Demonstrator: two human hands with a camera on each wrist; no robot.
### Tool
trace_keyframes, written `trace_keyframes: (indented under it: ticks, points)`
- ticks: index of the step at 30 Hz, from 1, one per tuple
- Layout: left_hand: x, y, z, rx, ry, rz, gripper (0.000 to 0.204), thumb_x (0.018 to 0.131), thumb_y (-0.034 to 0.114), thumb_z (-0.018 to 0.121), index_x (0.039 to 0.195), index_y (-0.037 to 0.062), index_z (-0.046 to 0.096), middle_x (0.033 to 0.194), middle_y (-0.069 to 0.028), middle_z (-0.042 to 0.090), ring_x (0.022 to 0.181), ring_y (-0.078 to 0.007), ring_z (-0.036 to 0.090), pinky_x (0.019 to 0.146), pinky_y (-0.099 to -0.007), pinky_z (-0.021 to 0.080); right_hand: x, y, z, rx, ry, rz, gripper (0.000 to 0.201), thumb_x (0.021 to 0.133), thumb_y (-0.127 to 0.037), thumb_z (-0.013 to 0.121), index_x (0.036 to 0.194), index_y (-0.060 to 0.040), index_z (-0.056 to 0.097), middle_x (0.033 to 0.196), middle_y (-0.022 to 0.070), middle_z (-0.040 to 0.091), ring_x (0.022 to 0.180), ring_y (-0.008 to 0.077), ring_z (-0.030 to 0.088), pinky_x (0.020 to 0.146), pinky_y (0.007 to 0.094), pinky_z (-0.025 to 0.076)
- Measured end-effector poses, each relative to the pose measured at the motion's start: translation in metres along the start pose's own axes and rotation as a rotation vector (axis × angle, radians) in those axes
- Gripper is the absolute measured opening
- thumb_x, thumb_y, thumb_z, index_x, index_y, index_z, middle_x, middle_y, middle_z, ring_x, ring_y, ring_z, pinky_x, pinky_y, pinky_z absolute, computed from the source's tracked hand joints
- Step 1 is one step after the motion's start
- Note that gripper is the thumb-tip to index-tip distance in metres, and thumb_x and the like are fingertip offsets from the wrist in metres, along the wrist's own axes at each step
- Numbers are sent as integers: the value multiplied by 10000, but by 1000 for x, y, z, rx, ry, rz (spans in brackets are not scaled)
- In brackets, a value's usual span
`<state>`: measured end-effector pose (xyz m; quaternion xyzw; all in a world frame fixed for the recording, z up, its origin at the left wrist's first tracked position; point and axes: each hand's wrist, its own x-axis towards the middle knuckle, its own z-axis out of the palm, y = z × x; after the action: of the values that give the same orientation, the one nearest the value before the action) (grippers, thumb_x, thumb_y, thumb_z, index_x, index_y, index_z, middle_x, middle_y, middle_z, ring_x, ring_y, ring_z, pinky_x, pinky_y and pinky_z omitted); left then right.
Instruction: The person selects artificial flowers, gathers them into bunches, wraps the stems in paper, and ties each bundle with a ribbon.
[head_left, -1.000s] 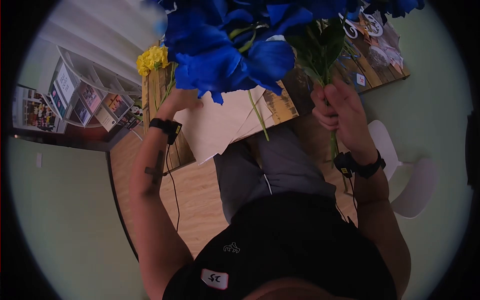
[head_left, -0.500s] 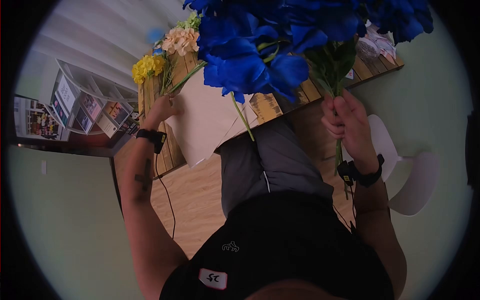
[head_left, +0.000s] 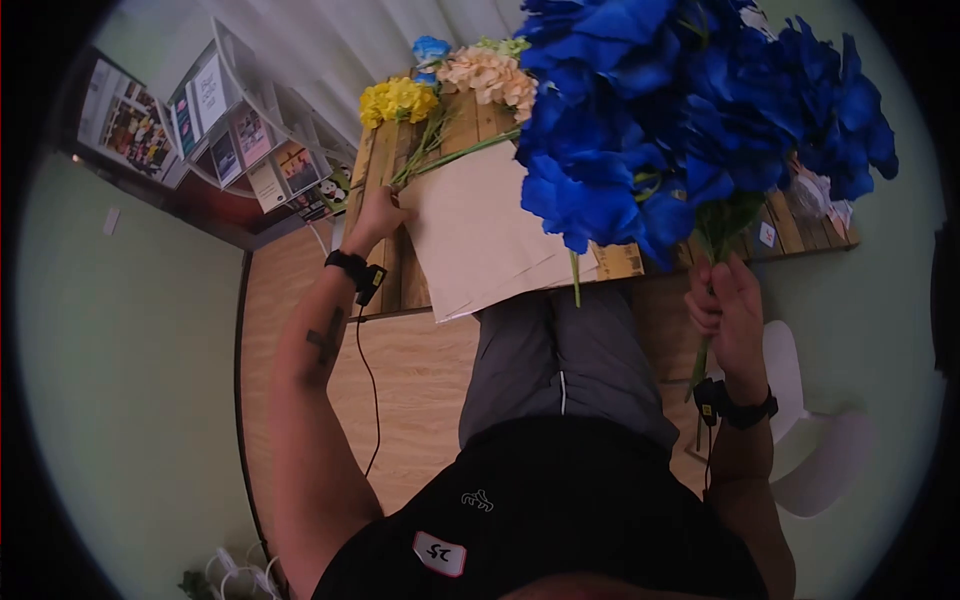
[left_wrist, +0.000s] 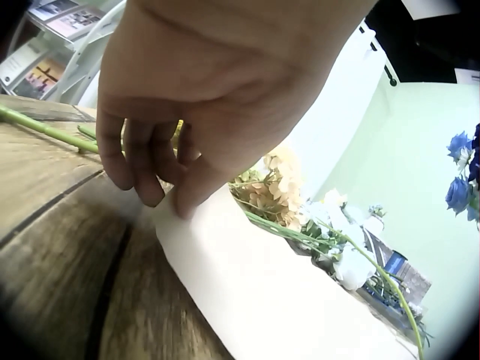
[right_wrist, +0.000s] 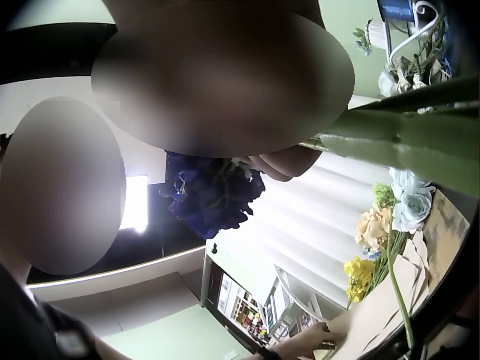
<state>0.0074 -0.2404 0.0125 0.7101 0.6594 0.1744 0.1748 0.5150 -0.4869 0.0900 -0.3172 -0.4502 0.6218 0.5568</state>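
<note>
My left hand (head_left: 378,218) is at the left edge of the brown paper sheets (head_left: 475,225) on the wooden table. In the left wrist view, the thumb and fingers of the left hand (left_wrist: 202,97) pinch a corner of the pale paper (left_wrist: 262,285). Off the table's front right side, my right hand (head_left: 732,312) grips the green stems (head_left: 712,235) below a large bunch of blue flowers (head_left: 680,120). These blooms hide the table's back middle. Blurred patches cover part of the right wrist view, where blue flowers (right_wrist: 210,191) also show.
Yellow flowers (head_left: 398,101), peach flowers (head_left: 490,78) and a light blue flower (head_left: 430,48) lie at the table's back left. A magazine rack (head_left: 235,125) stands left of the table, and a white chair (head_left: 825,460) is at the right. One green stem (head_left: 576,278) overhangs the front edge.
The head view has shifted, so the table and flowers sit farther right. My left hand has moved from over the sheets to their left edge. The right hand keeps its grip on the stems.
</note>
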Motion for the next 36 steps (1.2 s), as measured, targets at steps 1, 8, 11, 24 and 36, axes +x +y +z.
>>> trace_keyframes:
  ticks: [1, 8, 11, 24, 36]
  points:
    - [-3, 0, -5, -26, -1, -46, 347, 673, 193, 832, 788, -35, 597, 700, -95, 613, 636, -201, 591, 586, -374, 473, 3, 3, 1, -11, 20, 7, 264, 1085, -327, 489, 1023, -72, 512, 710, -67, 339, 530, -1, 255, 455, 187, 154]
    - [-35, -7, -49, -1056, 170, -135, 253, 894, 215, 754, 986, 1, 654, 868, -16, 677, 739, -97, 624, 663, -254, 501, 32, 17, 32, -1, -29, 67, 275, 1085, -346, 486, 1047, -75, 514, 700, -67, 344, 524, 7, 242, 454, 193, 151]
    - [-78, -11, -38, -856, 54, -313, 314, 877, 192, 758, 1086, -26, 673, 933, -49, 709, 766, -120, 648, 676, -269, 510, 45, 23, 42, 6, -102, 90, 279, 1088, -349, 480, 1052, -75, 514, 697, -68, 338, 526, 7, 251, 454, 191, 159]
    - [-166, 0, -43, -1092, 197, -498, 325, 905, 96, 712, 1188, -45, 639, 1009, -107, 729, 810, -151, 706, 697, -299, 572, 71, 31, 90, -72, -228, 104, 311, 1082, -375, 492, 1029, -69, 515, 688, -74, 320, 535, 9, 270, 465, 191, 173]
    - [-172, 79, -46, -1188, 554, 40, 306, 959, 106, 648, 1233, -16, 589, 1126, -84, 699, 977, -140, 670, 851, -297, 532, 78, 27, 138, -74, -288, 44, 260, 1093, -303, 468, 1055, -52, 523, 709, -66, 354, 542, 6, 265, 461, 194, 182]
